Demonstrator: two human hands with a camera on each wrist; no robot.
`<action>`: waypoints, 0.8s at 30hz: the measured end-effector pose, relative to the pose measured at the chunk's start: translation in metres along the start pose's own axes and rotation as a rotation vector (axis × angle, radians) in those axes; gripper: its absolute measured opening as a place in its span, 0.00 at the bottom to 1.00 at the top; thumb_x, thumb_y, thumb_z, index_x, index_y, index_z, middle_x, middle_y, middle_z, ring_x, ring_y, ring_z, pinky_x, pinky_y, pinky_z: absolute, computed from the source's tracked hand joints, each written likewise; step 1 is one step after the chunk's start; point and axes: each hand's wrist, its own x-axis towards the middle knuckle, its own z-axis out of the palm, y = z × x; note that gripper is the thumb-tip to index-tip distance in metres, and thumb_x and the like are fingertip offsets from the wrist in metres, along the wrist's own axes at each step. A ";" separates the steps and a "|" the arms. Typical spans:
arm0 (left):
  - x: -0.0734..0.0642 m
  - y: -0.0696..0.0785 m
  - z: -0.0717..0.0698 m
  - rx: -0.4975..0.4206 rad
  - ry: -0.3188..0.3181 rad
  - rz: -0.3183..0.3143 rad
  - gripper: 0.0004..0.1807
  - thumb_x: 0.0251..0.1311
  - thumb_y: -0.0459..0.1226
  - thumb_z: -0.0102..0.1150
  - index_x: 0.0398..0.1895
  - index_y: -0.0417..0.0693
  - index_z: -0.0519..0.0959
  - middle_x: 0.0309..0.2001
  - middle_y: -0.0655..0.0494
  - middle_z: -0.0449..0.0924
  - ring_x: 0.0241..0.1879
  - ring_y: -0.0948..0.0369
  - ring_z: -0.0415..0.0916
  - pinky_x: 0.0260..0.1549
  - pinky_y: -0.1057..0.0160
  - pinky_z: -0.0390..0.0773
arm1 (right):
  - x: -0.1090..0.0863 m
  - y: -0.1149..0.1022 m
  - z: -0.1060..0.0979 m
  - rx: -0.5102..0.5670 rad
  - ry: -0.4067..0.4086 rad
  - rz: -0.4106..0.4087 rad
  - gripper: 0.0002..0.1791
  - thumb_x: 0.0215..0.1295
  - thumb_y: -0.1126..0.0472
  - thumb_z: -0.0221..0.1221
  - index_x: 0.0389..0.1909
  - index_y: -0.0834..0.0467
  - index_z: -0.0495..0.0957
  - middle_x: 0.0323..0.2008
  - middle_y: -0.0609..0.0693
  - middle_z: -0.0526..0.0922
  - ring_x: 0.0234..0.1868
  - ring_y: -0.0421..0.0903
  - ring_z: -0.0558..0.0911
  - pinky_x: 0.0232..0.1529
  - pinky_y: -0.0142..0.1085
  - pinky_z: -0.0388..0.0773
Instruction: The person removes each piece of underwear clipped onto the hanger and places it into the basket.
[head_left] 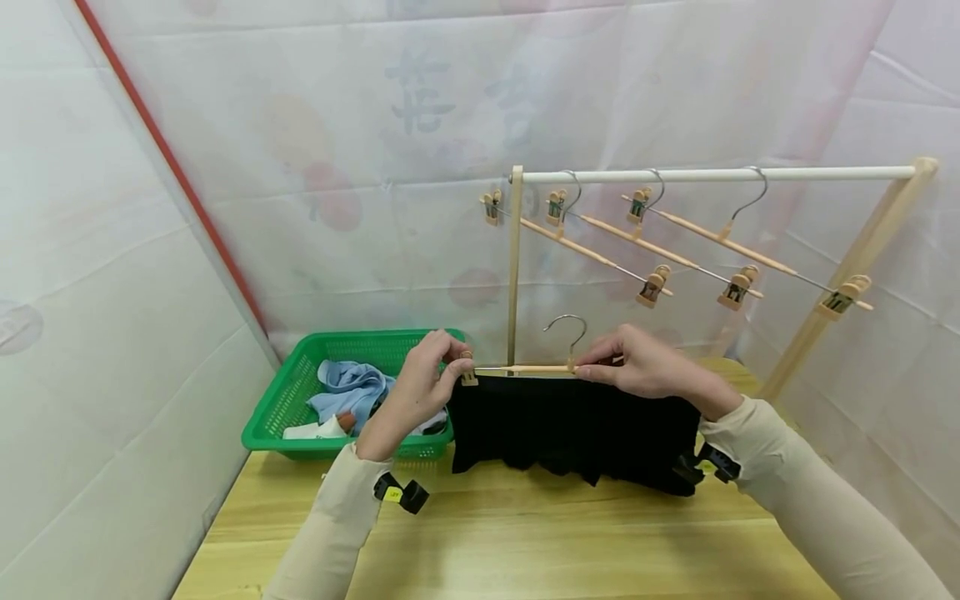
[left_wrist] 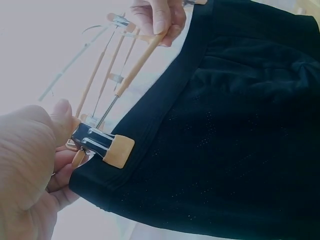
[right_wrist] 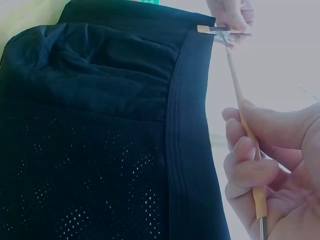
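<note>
A black garment [head_left: 570, 429] with a wide waistband hangs from a clip hanger [head_left: 536, 368] above the table, its lower edge uneven. My left hand [head_left: 427, 379] pinches the clip [left_wrist: 119, 151] at the hanger's left end; that clip's pads sit over the waistband corner. With curled fingers and thumb, my right hand [head_left: 637, 362] holds the hanger's wooden bar near the metal hook [head_left: 567, 319]. In the left wrist view, part of another clip [left_wrist: 200, 2] shows at the waistband's far end. The right wrist view shows small perforations in the black fabric.
To the left stands a green basket [head_left: 258, 425] with a light blue garment [head_left: 352, 392] and other cloth inside. Behind, a rack with a white rail [head_left: 705, 175] carries several clip hangers. A wooden table [head_left: 480, 533] lies below; pale fabric walls surround it.
</note>
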 end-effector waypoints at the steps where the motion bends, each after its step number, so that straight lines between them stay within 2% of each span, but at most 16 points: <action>1: -0.001 0.000 0.000 0.002 0.005 0.007 0.04 0.71 0.36 0.58 0.39 0.44 0.78 0.37 0.52 0.80 0.35 0.60 0.73 0.37 0.61 0.76 | 0.000 0.000 0.001 0.002 -0.002 0.000 0.09 0.72 0.61 0.61 0.44 0.55 0.90 0.42 0.53 0.91 0.36 0.45 0.88 0.34 0.32 0.81; 7: -0.004 -0.003 0.000 0.010 0.025 0.028 0.04 0.70 0.36 0.58 0.38 0.44 0.79 0.36 0.52 0.80 0.35 0.61 0.74 0.37 0.60 0.77 | 0.002 0.000 0.003 0.007 -0.021 0.023 0.10 0.72 0.59 0.61 0.46 0.56 0.89 0.45 0.54 0.90 0.40 0.47 0.89 0.37 0.34 0.84; 10: -0.004 -0.005 0.000 0.015 0.040 0.037 0.03 0.70 0.36 0.58 0.38 0.45 0.79 0.35 0.53 0.80 0.34 0.61 0.73 0.36 0.62 0.76 | 0.003 -0.001 0.003 0.007 -0.027 0.028 0.11 0.72 0.59 0.61 0.47 0.57 0.89 0.46 0.56 0.90 0.42 0.44 0.89 0.39 0.33 0.84; 13: -0.004 -0.006 -0.001 0.018 0.053 0.039 0.03 0.69 0.35 0.59 0.39 0.45 0.80 0.34 0.54 0.80 0.33 0.62 0.72 0.34 0.63 0.74 | 0.005 -0.001 0.004 0.016 -0.025 0.022 0.11 0.72 0.59 0.61 0.47 0.56 0.89 0.46 0.56 0.90 0.40 0.39 0.88 0.35 0.32 0.83; 18: -0.005 -0.005 -0.004 0.045 0.033 0.012 0.04 0.69 0.35 0.60 0.42 0.44 0.82 0.35 0.53 0.81 0.35 0.60 0.73 0.36 0.60 0.75 | 0.007 -0.001 0.006 0.044 -0.032 0.025 0.10 0.72 0.60 0.61 0.45 0.56 0.90 0.47 0.59 0.89 0.30 0.34 0.82 0.26 0.31 0.76; 21: -0.007 -0.003 -0.003 0.089 0.018 -0.021 0.08 0.71 0.37 0.59 0.46 0.45 0.84 0.40 0.53 0.83 0.40 0.58 0.75 0.42 0.57 0.78 | 0.007 0.000 0.008 0.057 -0.034 0.035 0.09 0.72 0.61 0.61 0.43 0.56 0.90 0.47 0.61 0.89 0.21 0.33 0.74 0.22 0.31 0.72; 24: -0.007 0.002 0.000 0.157 0.053 -0.008 0.09 0.71 0.37 0.59 0.48 0.44 0.84 0.43 0.51 0.83 0.42 0.55 0.74 0.45 0.55 0.77 | 0.008 0.000 0.009 0.062 -0.032 0.040 0.09 0.72 0.61 0.61 0.44 0.57 0.90 0.47 0.61 0.89 0.17 0.33 0.68 0.20 0.31 0.69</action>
